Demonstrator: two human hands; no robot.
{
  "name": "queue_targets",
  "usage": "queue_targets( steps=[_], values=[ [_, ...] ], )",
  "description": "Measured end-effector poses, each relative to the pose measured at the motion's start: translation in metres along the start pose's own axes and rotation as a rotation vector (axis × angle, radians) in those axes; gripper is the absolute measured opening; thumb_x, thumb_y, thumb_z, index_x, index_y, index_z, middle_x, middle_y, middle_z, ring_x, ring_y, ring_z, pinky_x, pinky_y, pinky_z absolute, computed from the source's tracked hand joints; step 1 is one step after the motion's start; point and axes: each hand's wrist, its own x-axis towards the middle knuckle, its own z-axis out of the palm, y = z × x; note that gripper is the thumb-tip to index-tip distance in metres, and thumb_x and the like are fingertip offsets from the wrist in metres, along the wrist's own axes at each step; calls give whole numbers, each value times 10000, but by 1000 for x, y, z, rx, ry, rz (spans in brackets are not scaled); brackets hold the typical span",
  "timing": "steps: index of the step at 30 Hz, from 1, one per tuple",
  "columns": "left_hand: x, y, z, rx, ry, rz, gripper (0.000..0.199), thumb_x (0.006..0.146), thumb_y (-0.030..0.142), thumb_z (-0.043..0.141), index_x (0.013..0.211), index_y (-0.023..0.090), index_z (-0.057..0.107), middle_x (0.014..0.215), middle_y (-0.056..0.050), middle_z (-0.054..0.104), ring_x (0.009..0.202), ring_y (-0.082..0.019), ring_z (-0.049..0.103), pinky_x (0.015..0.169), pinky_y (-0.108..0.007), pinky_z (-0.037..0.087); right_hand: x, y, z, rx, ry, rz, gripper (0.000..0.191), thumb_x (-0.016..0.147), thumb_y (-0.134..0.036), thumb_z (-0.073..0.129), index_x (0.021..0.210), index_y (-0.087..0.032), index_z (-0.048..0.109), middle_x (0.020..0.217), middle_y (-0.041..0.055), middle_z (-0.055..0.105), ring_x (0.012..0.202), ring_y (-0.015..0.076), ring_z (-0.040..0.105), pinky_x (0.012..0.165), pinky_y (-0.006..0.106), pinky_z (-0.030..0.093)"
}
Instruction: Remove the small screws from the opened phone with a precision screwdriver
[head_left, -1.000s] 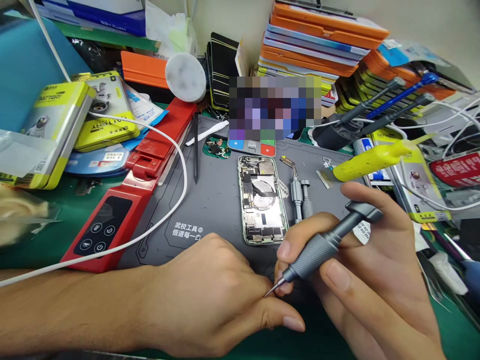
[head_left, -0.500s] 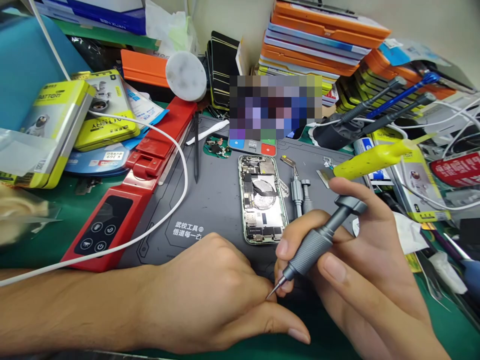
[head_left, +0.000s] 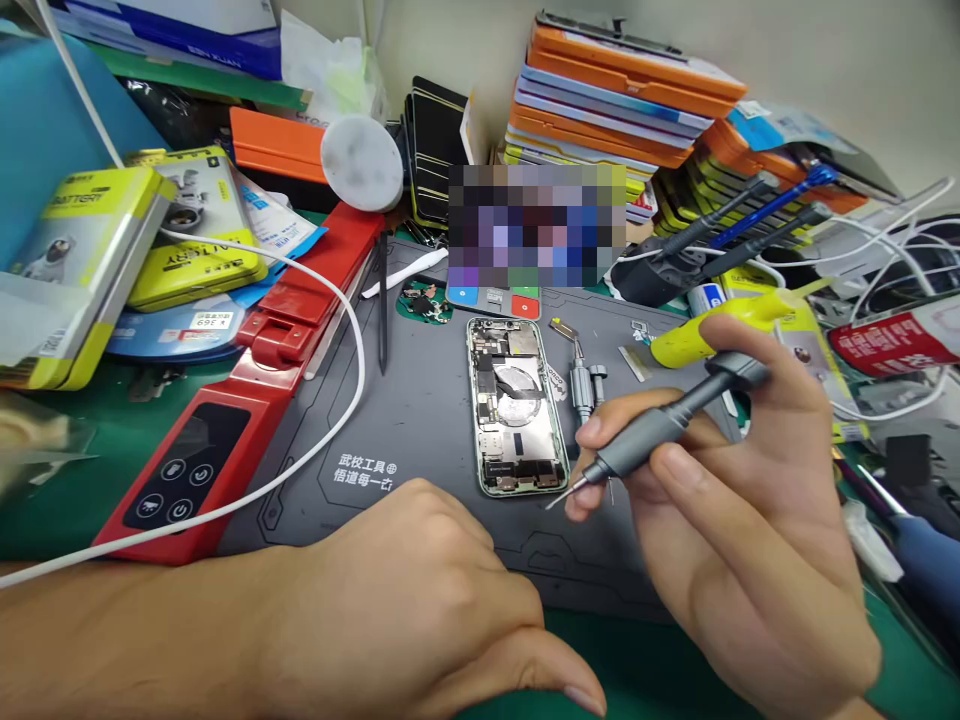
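My right hand grips a grey precision screwdriver, its forefinger on the cap and its thin tip pointing down left. The tip is in the air beside the lower right corner of an opened smartphone. The phone lies on the grey work mat with its circuit board and inner parts bare. In front of it is my left hand, closed with the back up and the thumb stretched out to the right. Its curled fingers are hidden, so I cannot see whether they hold anything. Another screwdriver lies right of the phone.
To the left stand a red device with buttons and yellow battery boxes. A white cable crosses the mat's left side. At the right are a yellow bottle and a dark tool holder. Orange boxes are stacked behind.
My right hand has lifted the screwdriver tip away from my left hand, up and slightly right, towards the phone's lower corner. My left hand has shifted slightly down and left in view.
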Motion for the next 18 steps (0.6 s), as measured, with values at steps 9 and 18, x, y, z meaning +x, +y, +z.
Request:
queue_targets(
  steps=[9,18],
  values=[
    [-1,0,0,28,7,-5,591,1174,427,409,760,173,746,633,13,724,520,-146,628,539,-340,402,7,13,-4,-268,95,-235,598,1005,-116,672,1482,-458,559,1102,21,691,1044,233,687,687,355,681],
    [-1,0,2,49,21,31,512,1169,399,437,815,195,747,670,25,747,538,-143,623,559,-323,408,26,17,-13,-183,93,-212,516,1010,-151,694,1445,-349,499,1070,30,697,1068,220,668,756,316,669]
  ],
)
